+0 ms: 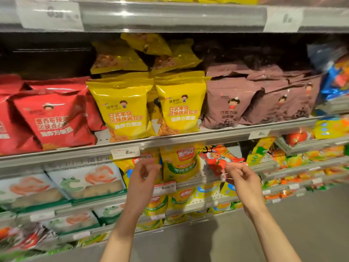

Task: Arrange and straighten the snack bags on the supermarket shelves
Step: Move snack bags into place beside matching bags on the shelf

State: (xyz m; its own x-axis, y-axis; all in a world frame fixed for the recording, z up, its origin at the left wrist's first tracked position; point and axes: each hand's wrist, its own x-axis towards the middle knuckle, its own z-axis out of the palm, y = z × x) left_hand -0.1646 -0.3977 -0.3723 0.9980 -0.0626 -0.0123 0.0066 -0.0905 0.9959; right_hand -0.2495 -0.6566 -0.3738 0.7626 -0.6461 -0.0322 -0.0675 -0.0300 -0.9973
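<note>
On the shelf just below eye level, my right hand pinches the lower edge of a tilted orange-red snack bag. To its left stands an upright yellow and green corn snack bag. My left hand hovers in front of another yellow bag, with loosely curled fingers that hold nothing. Motion blur hides whether it touches that bag. One shelf up stand red bags, two rows of yellow bags and brown bags.
More yellow bags lie loose on top of the yellow rows. White and green boxes fill the lower left shelves. Orange and yellow packs sit on the right-hand shelves. Price tags hang on the shelf rails, and grey floor lies below.
</note>
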